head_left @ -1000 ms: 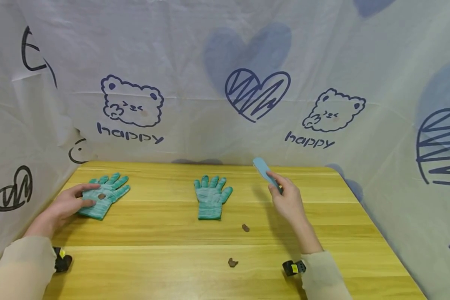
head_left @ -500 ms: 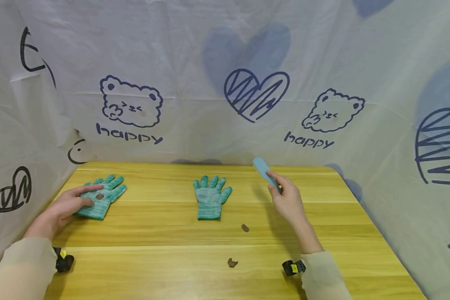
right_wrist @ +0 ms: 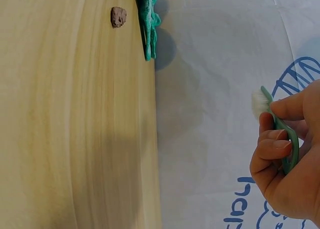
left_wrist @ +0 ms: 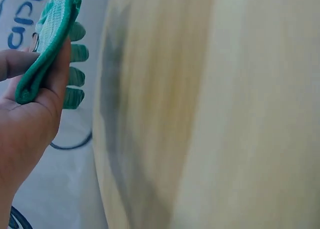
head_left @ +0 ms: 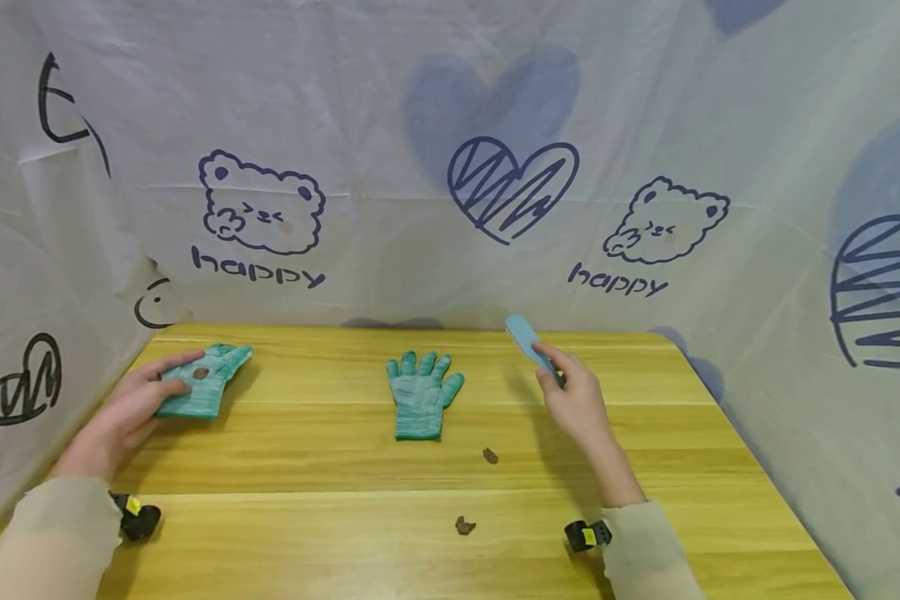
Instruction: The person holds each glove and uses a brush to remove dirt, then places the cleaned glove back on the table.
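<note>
At the left of the table my left hand holds a green-and-white knit glove near its cuff, thumb on top and fingers underneath. The glove is raised and tilted, with a shadow beneath it. A round brown spot marks its upper face; I cannot tell if it is a stain or a stuck lump. The left wrist view shows the cuff edge-on in the grip. My right hand holds a light blue-green brush in the air; the right wrist view shows its white bristles.
A matching glove lies flat mid-table, fingers away from me. Two small brown lumps sit right of it and nearer me. The wood-grain table is bordered by a white printed cloth behind and at both sides.
My left hand has lifted the spotted glove off the table and tilted it, so its fingers now bend away. My right hand and the brush have stayed in place.
</note>
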The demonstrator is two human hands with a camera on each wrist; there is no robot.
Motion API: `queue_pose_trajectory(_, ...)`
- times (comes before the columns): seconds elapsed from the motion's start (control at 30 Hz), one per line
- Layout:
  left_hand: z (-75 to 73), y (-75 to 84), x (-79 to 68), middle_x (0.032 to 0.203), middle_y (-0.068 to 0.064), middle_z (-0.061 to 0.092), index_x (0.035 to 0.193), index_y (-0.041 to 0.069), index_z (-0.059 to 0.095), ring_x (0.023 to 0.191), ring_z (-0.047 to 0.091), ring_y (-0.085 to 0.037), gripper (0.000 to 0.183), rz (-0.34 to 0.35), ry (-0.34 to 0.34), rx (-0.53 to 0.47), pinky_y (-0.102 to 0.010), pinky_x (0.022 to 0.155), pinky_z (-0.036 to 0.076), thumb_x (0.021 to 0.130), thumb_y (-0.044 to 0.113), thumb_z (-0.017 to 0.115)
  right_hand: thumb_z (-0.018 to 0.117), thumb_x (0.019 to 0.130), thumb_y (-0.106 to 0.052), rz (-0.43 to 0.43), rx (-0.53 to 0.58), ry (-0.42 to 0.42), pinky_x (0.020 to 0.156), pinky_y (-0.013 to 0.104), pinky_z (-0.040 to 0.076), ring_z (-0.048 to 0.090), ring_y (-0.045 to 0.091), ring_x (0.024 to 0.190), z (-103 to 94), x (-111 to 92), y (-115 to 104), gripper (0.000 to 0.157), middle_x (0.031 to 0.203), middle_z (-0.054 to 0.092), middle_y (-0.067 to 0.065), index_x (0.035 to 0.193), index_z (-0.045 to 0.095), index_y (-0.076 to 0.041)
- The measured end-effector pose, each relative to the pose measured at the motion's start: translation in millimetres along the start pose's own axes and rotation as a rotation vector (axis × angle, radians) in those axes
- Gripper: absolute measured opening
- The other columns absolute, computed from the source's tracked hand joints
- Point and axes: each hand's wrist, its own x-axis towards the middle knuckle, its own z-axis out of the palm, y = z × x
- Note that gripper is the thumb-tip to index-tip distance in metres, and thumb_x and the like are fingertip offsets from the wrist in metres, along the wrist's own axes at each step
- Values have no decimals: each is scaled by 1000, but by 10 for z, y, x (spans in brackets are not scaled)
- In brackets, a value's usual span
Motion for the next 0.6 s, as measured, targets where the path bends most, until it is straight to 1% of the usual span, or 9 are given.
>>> queue_pose_trajectory(0.07, 55, 42, -1, 163, -13, 15, 156, 37, 48, 98, 51, -1, 61, 18, 6, -73, -19, 77, 52, 105, 5, 54, 58, 105, -9, -1, -1, -1, 71, 34, 47, 56, 28, 90, 2, -1, 3, 42, 117, 64, 17, 146, 61, -12)
queue_pose_trajectory(0.13, 124, 88, -2, 156, -7, 25, 154, 35, 52, 95, 55, -2, 60, 38, 15, -154, -20, 75, 54, 104, 3, 55, 58, 105, -9, -1, -1, -1, 69, 33, 46, 56, 28, 88, 4, -3, 5, 42, 116, 64, 17, 146, 61, -12)
queue_pose_trajectory(0.23, 250, 173, -11, 141, 3, 40, 149, 33, 58, 92, 59, -3, 58, 84, 28, -254, -19, 73, 55, 103, 0, 57, 59, 104, -9, 2, -2, -1, 68, 33, 46, 55, 28, 86, 6, -8, 2, 42, 115, 64, 16, 146, 62, -13)
queue_pose_trajectory(0.33, 397, 273, -22, 126, 11, 46, 151, 29, 56, 91, 61, -4, 57, 131, 36, -330, -20, 74, 56, 103, -1, 56, 59, 104, -9, 6, -4, -2, 68, 34, 46, 55, 28, 86, 7, -14, -4, 42, 116, 64, 16, 146, 61, -13)
queue_pose_trajectory(0.47, 611, 412, -42, 128, 8, 47, 156, 25, 50, 97, 60, -5, 58, 168, 40, -434, -20, 77, 56, 104, -2, 55, 59, 105, -9, 3, -5, -3, 70, 34, 46, 56, 29, 89, 7, -16, -11, 42, 117, 64, 17, 146, 61, -12)
queue_pose_trajectory(0.53, 719, 476, -52, 130, 7, 45, 155, 24, 51, 101, 59, -6, 58, 183, 43, -483, -20, 79, 56, 104, -3, 54, 59, 105, -9, 4, 0, -6, 69, 35, 46, 56, 29, 89, 7, -20, -18, 42, 118, 64, 17, 146, 61, -12)
queue_pose_trajectory(0.6, 818, 527, -65, 133, 6, 44, 154, 22, 52, 106, 58, -7, 57, 214, 37, -526, -20, 81, 55, 104, -5, 53, 58, 105, -9, 5, 4, -8, 70, 34, 47, 57, 29, 90, 7, -17, -21, 42, 119, 64, 18, 146, 61, -12)
